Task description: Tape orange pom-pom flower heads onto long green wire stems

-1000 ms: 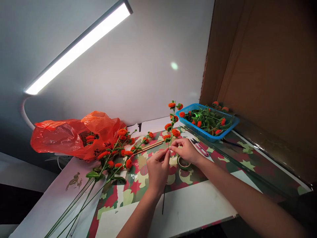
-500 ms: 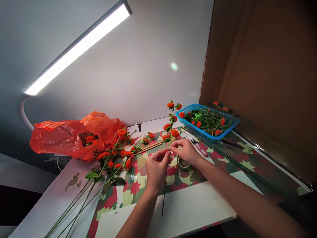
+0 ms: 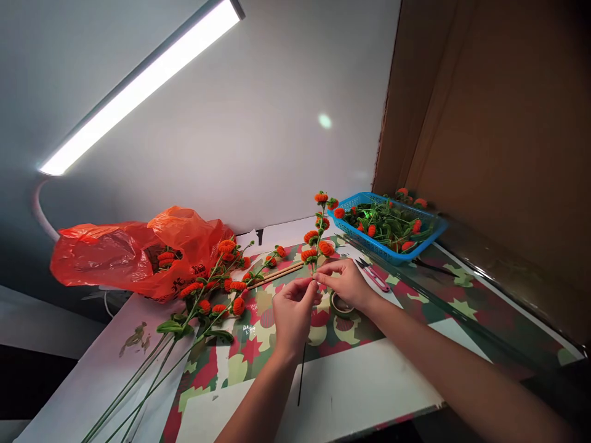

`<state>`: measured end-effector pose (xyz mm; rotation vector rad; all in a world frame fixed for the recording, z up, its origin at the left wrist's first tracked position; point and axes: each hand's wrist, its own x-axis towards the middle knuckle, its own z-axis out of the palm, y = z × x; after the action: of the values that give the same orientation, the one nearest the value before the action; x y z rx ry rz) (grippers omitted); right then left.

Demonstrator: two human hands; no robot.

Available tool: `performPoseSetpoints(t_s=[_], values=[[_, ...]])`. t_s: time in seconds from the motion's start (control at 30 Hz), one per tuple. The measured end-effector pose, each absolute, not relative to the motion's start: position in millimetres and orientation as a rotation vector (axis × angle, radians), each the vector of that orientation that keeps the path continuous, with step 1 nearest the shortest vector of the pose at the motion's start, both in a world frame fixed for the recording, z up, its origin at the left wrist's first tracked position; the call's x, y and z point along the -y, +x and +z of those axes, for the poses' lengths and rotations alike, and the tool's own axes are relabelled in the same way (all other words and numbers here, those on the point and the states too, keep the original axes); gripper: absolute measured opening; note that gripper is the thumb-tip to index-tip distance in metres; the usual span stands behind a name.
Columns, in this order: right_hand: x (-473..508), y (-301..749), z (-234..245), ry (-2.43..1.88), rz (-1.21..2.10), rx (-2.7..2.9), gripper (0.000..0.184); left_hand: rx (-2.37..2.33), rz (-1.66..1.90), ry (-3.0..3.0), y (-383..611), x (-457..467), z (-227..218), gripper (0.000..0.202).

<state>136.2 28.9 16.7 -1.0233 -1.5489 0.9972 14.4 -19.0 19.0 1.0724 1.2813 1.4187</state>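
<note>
Spray [image 3: 310,237]: flowered; lower stem [image 3: 301,375] seems unfinished.
Left hand [image 3: 293,311], right hand [image 3: 347,284]: together, pinching it.
Bunch [image 3: 237,286]: near tabletop's left edge, seemingly done.

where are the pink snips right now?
Head view, right of centre: the pink snips lie just to the right of the right hand, on the near side of the blue basket.
</note>
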Motion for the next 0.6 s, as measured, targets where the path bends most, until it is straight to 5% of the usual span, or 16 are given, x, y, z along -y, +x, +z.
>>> performPoseSetpoints(t_s=[0.6], values=[[-29.1, 132.1, 12.8, -1.016, 1.101, 1.480, 0.014, -1.202, 1.339, 0.803, 14.9, 21.4, 15.3, 0.035]])
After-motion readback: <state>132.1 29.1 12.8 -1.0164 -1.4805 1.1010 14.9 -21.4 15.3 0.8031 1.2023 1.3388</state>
